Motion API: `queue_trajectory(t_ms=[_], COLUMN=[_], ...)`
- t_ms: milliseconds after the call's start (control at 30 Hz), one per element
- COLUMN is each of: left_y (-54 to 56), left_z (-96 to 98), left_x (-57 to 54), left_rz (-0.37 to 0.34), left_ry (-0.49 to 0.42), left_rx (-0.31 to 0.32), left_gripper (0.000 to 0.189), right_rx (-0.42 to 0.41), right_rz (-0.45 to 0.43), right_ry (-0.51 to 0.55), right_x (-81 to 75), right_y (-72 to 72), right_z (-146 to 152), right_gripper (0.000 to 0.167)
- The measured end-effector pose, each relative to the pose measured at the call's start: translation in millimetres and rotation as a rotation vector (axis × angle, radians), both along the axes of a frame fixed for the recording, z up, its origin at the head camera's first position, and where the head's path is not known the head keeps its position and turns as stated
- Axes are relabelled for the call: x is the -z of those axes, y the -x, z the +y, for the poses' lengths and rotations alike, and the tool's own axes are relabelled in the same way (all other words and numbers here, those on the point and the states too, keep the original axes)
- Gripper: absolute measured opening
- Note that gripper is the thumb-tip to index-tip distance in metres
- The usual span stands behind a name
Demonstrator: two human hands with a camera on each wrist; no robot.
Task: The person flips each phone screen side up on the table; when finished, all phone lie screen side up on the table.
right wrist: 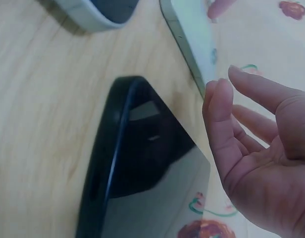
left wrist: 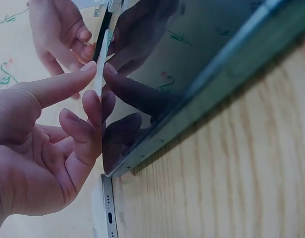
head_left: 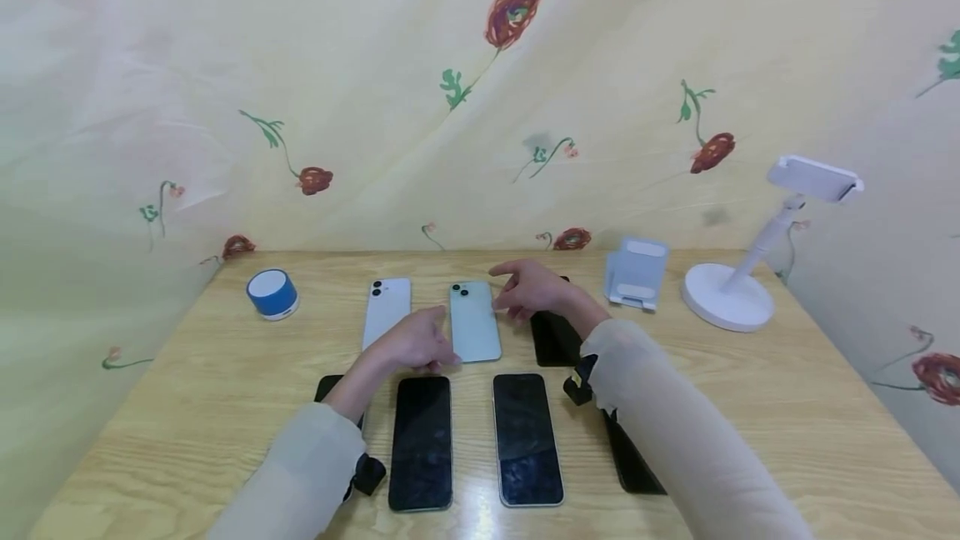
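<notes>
A pale green phone [head_left: 476, 332] lies back up at the far middle of the table, camera corner away from me. My left hand [head_left: 422, 342] hovers by its lower left side, fingers loosely bent and grasping nothing. In the left wrist view, the thumb and fingertips of the left hand [left wrist: 53, 134] overlap the phone's thin edge [left wrist: 101, 64]. My right hand [head_left: 528, 288] is at the phone's upper right, index finger extended across the far end. In the right wrist view, the right hand [right wrist: 261, 144] holds nothing, its fingertips close to the green phone [right wrist: 189, 37].
A white phone [head_left: 386, 307] lies left of the green one, a black phone [head_left: 553, 342] to its right. Nearer lie two screen-up phones [head_left: 422, 444] [head_left: 527, 440] and others partly under the forearms. A blue-and-white cylinder [head_left: 272, 293], a folding stand [head_left: 637, 272] and a round-based phone holder [head_left: 729, 297] stand farther out.
</notes>
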State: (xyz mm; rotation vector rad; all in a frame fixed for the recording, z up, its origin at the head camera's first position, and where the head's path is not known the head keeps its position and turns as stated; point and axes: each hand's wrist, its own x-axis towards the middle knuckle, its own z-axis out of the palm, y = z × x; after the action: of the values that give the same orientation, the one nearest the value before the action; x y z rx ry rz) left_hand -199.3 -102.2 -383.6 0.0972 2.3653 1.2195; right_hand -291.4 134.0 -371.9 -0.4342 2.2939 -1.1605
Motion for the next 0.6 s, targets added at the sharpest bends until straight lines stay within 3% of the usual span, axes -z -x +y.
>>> queue_trajectory(t_ms=[233,600], left_y=[-0.4,3.4], left_z=[4.7,11.3], left_x=[0.6,1.4], left_rz=[0.005,0.026], left_ry=[0.017,0.112], left_rx=[0.012,0.007], left_gripper=[0.101,0.103], right_rx=[0.046,0.047], right_rz=[-0.066,-0.068], right_ry=[-0.052,-0.075], right_x=[8.7,9.8], right_y=[6.2,7.9], right_z=[-11.8,-15.9], right_gripper=[0.075,0.071])
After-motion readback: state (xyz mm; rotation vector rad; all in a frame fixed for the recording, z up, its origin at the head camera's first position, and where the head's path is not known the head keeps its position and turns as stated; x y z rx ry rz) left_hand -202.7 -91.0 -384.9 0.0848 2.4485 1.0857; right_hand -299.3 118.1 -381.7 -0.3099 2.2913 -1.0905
